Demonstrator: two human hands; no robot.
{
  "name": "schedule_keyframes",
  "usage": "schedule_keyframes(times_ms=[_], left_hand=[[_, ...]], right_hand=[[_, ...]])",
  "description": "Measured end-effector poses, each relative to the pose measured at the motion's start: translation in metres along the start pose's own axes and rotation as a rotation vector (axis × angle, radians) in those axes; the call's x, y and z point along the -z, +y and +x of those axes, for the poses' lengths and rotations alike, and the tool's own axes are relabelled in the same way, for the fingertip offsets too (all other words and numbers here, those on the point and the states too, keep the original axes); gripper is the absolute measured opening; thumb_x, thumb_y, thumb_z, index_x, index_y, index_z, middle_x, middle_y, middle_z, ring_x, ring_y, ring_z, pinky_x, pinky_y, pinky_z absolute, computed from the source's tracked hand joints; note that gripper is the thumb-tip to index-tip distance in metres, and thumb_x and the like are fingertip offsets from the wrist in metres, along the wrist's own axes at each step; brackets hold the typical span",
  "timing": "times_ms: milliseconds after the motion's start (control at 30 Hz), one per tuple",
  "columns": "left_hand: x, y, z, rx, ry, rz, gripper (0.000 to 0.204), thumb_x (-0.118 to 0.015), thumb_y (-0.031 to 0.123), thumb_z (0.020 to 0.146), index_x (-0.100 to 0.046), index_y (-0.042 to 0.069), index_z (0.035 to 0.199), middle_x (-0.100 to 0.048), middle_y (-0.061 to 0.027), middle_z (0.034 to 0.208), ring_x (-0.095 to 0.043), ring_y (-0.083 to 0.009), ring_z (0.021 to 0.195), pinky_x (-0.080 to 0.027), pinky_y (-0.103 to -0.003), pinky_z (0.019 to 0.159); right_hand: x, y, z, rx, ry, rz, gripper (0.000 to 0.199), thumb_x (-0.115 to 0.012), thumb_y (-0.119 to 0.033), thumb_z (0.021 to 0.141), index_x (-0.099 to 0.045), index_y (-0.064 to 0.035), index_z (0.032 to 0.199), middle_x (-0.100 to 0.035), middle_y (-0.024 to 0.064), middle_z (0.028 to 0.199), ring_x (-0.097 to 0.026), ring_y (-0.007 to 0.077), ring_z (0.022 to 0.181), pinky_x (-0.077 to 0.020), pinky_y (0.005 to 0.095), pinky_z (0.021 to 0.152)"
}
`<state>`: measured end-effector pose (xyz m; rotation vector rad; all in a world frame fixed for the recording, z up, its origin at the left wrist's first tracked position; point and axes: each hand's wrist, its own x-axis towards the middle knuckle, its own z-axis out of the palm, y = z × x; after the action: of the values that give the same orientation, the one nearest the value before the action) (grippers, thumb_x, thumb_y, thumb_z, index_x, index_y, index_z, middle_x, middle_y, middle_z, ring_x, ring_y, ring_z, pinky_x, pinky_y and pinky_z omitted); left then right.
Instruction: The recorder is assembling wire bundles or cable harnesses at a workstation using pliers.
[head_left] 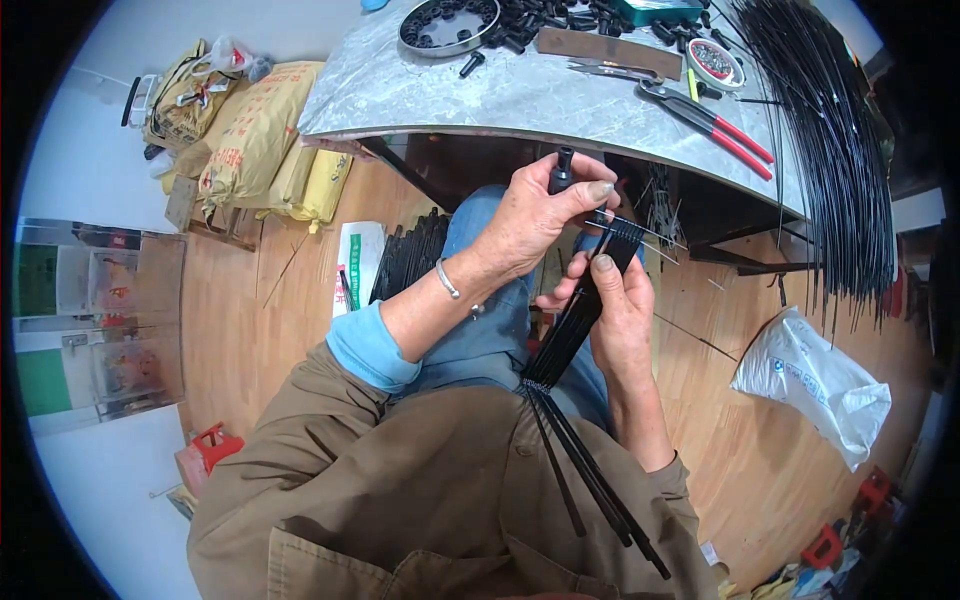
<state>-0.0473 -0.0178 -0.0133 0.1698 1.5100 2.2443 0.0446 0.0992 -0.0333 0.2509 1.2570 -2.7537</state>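
In front of the table edge, my left hand point(525, 215) pinches a short black tubular part point(563, 172) between thumb and fingers, its narrow end pointing up. Just below and right of it, my right hand point(622, 325) is closed round a bundle of black umbrella ribs point(562, 345), thumb on top near the upper end. A thin wire point(655, 235) sticks out to the right from between the hands; its inner end is hidden by my left fingers. Lower down, the bundle is bound, and several loose rib ends fan out over my brown jacket.
On the grey marbled table point(370, 95) lie red-handled pliers point(715, 130), a brown strip point(610, 52), a round tray of black parts point(448, 22) and a small bowl of metal bits point(712, 62). Long black ribs point(835, 150) hang off its right side. Yellow sacks point(265, 130) and a white bag point(810, 380) stand around.
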Motion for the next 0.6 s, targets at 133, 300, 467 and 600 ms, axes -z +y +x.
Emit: schedule_keyframes(times_ms=[133,300,467,600], left_hand=[[0.001,0.002,-0.001,0.000,-0.029,-0.026,0.022,-0.062,0.013,0.089,-0.057,0.001,0.107,-0.064,-0.0130,0.098,-0.063,-0.0193,0.090,-0.053,-0.033,0.080],[-0.001,0.006,-0.001,0.002,-0.019,-0.065,0.021,-0.061,0.012,0.090,-0.056,0.000,0.107,-0.064,-0.0142,0.098,-0.063,-0.0204,0.088,-0.054,-0.034,0.079],[0.002,0.004,0.002,0.021,-0.020,-0.112,0.020,-0.060,0.011,0.090,-0.056,0.000,0.107,-0.064,-0.0142,0.100,-0.063,-0.0202,0.088,-0.054,-0.033,0.080],[0.006,-0.004,0.008,0.024,0.012,-0.145,0.021,-0.065,0.011,0.087,-0.056,0.000,0.103,-0.062,-0.0104,0.096,-0.063,-0.0184,0.085,-0.054,-0.031,0.075]], right_hand=[[-0.002,0.001,0.001,0.006,-0.001,0.007,0.020,-0.049,-0.019,0.097,-0.047,-0.0024,0.109,-0.055,0.0069,0.086,-0.060,0.0143,0.070,-0.0604,0.0375,0.064],[-0.004,0.000,0.001,-0.010,0.020,-0.047,0.020,-0.048,-0.019,0.097,-0.047,-0.0027,0.108,-0.055,0.0070,0.085,-0.059,0.0143,0.069,-0.0603,0.0379,0.064],[-0.005,0.000,0.003,-0.014,0.024,-0.064,0.021,-0.049,-0.020,0.097,-0.046,-0.0031,0.109,-0.055,0.0071,0.085,-0.059,0.0145,0.069,-0.0603,0.0383,0.064],[-0.007,0.001,0.004,-0.025,0.039,-0.050,0.020,-0.049,-0.019,0.097,-0.046,-0.0029,0.109,-0.055,0.0070,0.085,-0.060,0.0146,0.069,-0.0605,0.0379,0.063]])
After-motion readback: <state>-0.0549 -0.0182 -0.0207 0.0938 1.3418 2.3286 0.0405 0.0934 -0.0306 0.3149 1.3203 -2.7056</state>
